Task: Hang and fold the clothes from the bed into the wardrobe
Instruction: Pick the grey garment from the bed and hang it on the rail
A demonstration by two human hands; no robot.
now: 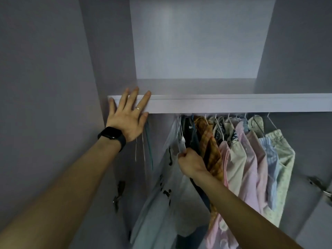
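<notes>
I face the open wardrobe. My left hand [128, 115], with a black watch on the wrist, lies flat with spread fingers against the front edge of the white shelf [224, 104]. Below the shelf my right hand [191, 163] grips the white hanger [181, 139] of a pale light-blue garment with black print [158, 203], which hangs at the left end of the row. Right of it hang a dark garment, an orange plaid shirt [210, 150], pink shirts [251, 168], a light-blue striped one and a pale floral one [283, 169]. The rail itself is hidden behind the shelf.
Bare hangers [143, 150], white and teal, hang just under my left hand. The compartment above the shelf [197, 51] holds nothing visible. Door hinges show on the left wall [119, 191] and at the right edge [319, 186].
</notes>
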